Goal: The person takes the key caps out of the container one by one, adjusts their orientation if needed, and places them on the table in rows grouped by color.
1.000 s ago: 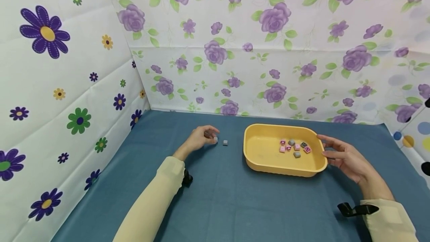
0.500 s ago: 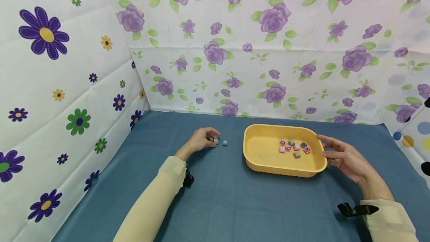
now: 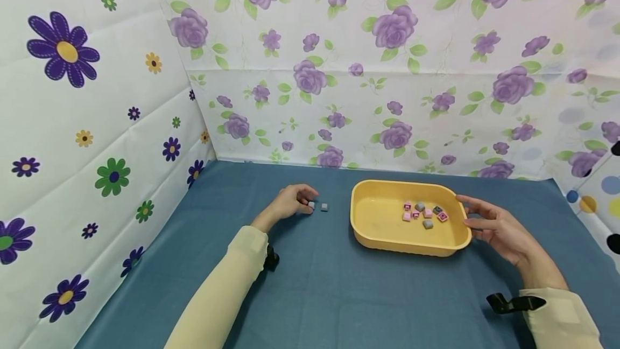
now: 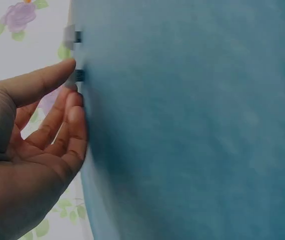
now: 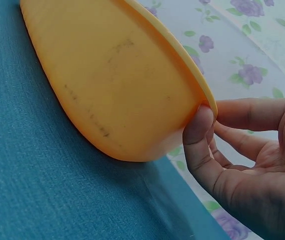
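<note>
My left hand (image 3: 290, 201) is at a small grey block (image 3: 311, 206) on the blue cloth. In the left wrist view the thumb and forefinger of the left hand (image 4: 47, 130) pinch this block (image 4: 78, 75), whose side looks dark. Just right of it lies a second grey block (image 3: 324, 207), apart from the fingers. My right hand (image 3: 494, 228) holds the right end of a yellow tray (image 3: 378, 241). The right wrist view has the thumb of the right hand (image 5: 242, 155) under the rim of the tray (image 5: 117, 85), a finger on the other side.
Several small pink blocks (image 3: 415, 214) and grey blocks (image 3: 428, 224) lie in the tray's right half. The blue cloth (image 3: 310, 295) covers the table. Flowered sheets (image 3: 271, 96) stand at the back and left. Both wrists wear black mounts (image 3: 515, 303).
My left hand and the grey block at its fingertips have come very slightly nearer the table's front. The right hand and the tray have stayed in place.
</note>
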Motion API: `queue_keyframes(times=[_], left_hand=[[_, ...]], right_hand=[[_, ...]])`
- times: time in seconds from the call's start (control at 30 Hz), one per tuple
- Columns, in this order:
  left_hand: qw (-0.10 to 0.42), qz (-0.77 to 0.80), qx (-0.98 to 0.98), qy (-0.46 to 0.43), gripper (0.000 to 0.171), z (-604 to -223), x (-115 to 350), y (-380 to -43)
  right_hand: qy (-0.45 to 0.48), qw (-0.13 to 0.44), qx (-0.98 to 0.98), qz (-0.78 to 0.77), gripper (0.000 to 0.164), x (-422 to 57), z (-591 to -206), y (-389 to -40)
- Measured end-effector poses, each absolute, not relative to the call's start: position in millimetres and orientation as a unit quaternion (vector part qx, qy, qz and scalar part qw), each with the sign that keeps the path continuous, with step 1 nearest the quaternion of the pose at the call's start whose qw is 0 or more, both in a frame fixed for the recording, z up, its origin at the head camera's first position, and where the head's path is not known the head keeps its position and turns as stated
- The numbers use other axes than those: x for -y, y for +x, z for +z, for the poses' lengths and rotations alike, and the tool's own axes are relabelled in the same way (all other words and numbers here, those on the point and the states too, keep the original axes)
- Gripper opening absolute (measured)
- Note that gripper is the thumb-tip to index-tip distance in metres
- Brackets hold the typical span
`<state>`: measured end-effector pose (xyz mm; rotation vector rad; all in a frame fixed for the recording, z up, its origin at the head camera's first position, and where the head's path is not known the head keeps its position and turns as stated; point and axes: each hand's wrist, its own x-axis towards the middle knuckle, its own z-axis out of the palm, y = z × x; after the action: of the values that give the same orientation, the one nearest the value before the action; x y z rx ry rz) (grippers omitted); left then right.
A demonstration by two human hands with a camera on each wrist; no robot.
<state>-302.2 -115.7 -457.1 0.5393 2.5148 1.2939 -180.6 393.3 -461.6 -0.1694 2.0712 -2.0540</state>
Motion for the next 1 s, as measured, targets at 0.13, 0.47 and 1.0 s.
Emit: queue_keyframes(times=[0.13, 0.47, 1.0], left_hand=[[0.119, 0.467, -0.853, 0.199, 0.038, -449, 113, -303], [0.079, 0.489, -0.834, 0.241, 0.029, -424, 80, -298], [0.107, 0.491, -0.825, 0.258, 0.028, -433, 47, -291]], right_hand=[[-0.057, 0.108, -0.706, -0.697, 0.063, -394, -461, -180], [-0.053, 0.106, -0.709, -0.695, 0.063, -396, -460, -180], [-0.066, 0.093, -0.671, -0.733, 0.057, -388, -470, -178]])
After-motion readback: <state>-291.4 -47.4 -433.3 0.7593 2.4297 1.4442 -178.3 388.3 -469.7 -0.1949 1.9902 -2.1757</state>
